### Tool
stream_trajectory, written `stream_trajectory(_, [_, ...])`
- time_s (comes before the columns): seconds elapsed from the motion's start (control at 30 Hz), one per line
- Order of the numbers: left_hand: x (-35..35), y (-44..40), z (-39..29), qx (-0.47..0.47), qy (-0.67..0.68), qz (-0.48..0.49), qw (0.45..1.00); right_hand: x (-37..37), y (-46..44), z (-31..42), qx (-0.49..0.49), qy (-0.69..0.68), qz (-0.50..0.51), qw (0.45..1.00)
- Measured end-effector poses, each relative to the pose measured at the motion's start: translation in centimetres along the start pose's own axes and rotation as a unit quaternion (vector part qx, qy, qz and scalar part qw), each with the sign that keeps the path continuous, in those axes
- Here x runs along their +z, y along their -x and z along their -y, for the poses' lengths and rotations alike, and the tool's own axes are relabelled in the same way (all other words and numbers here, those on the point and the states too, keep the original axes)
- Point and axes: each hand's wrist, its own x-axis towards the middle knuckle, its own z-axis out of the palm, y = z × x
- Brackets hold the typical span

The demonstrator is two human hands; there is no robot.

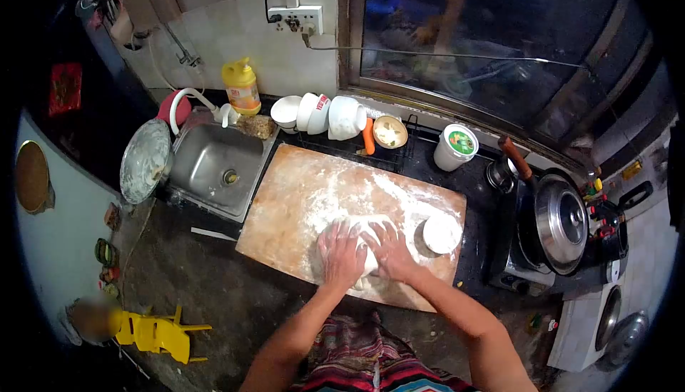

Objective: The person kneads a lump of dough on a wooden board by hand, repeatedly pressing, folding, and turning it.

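Observation:
A floury white dough lies on the wooden board, partly hidden under my hands. My left hand is closed over its left side, with floury fingers pointing away from me. On the other side my right hand grips the dough, fingers bent over it and slightly apart. Loose flour covers much of the board around them. To the right of my right hand stands a round white container; its contents are hard to make out.
Left of the board are a steel sink and a floury metal basin. Behind it stand white bowls, a carrot, a small bowl and a lidded tub. A lidded pan sits on the stove at right.

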Motion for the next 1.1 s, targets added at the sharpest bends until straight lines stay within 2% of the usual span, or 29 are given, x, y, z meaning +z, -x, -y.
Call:
stream_trajectory(0.07, [1.4, 2.0, 0.5, -0.022, -0.004, 0.002, 1.000, 0.0, 0.3, 1.4, 0.016, 0.022, 0.021, 0.999])
stream_trajectory(0.13, [2.8, 2.9, 1.2, -0.039, 0.012, -0.016, 0.999, 1.7, -0.1, 1.0, 0.006, 0.011, -0.037, 0.999])
stream_trajectory(0.17, [3.6, 2.3, 1.9, -0.028, 0.009, -0.034, 0.999, 2.7, -0.9, 0.5, -0.005, 0.017, -0.065, 0.998])
stream_trajectory(0.27, [5.2, -0.8, 3.9, -0.004, -0.006, -0.079, 0.997, -0.2, -4.7, -0.3, 0.019, 0.019, -0.030, 0.999])
stream_trajectory(0.37, [7.2, -5.1, 6.5, -0.019, -0.013, -0.052, 0.998, 0.5, -9.1, -3.0, 0.035, -0.022, -0.086, 0.995])
stream_trajectory(0.4, [8.3, -6.5, 7.4, -0.015, -0.011, -0.075, 0.997, -0.1, -10.5, -3.7, 0.038, -0.010, -0.083, 0.996])
stream_trajectory(0.43, [8.3, -8.3, 7.9, -0.018, -0.015, -0.063, 0.998, 0.0, -11.7, -4.4, 0.041, -0.018, -0.104, 0.994])
stream_trajectory(0.5, [9.2, -11.4, 9.0, -0.031, -0.036, -0.048, 0.998, -0.3, -14.0, -5.4, 0.110, -0.051, -0.089, 0.989])
stream_trajectory(0.6, [10.0, -16.0, 10.4, -0.080, -0.033, 0.040, 0.996, 1.7, -16.8, -8.0, 0.117, -0.047, -0.167, 0.978])
stream_trajectory(0.67, [10.4, -17.8, 10.7, -0.092, -0.021, 0.030, 0.995, 1.4, -17.7, -8.2, 0.128, -0.048, -0.184, 0.973])
stream_trajectory(0.73, [9.3, -18.0, 10.1, -0.107, -0.027, 0.047, 0.993, 1.7, -17.3, -7.7, 0.130, -0.065, -0.194, 0.970])
stream_trajectory(0.8, [9.5, -16.7, 11.9, -0.076, 0.007, 0.118, 0.990, 0.8, -14.8, -5.7, 0.145, -0.062, -0.140, 0.978])
stream_trajectory(0.83, [6.6, -17.5, 10.9, -0.058, 0.021, 0.150, 0.987, -0.1, -13.7, -4.6, 0.150, -0.061, -0.117, 0.980])
stream_trajectory(0.87, [3.5, -18.0, 9.8, -0.191, 0.075, 0.233, 0.951, 0.8, -11.1, -3.4, 0.103, -0.055, -0.187, 0.975])
stream_trajectory(0.9, [1.9, -17.5, 8.9, -0.159, 0.060, 0.214, 0.962, 1.2, -8.5, -2.5, 0.065, -0.094, -0.190, 0.975])
stream_trajectory(0.97, [1.2, -15.7, 7.5, -0.105, 0.042, 0.191, 0.975, 2.1, -3.3, 0.0, -0.012, -0.081, -0.265, 0.961])
stream_trajectory(1.0, [1.6, -14.4, 7.0, -0.083, 0.039, 0.185, 0.978, 2.5, -1.5, 1.2, -0.006, -0.057, -0.254, 0.965])
stream_trajectory(1.03, [2.4, -12.3, 6.3, -0.082, 0.047, 0.239, 0.966, 2.5, 0.2, 2.0, -0.005, -0.073, -0.249, 0.966])
stream_trajectory(1.1, [2.5, -8.9, 5.7, -0.070, 0.047, 0.245, 0.966, 2.2, 2.6, 2.8, -0.006, -0.110, -0.237, 0.965])
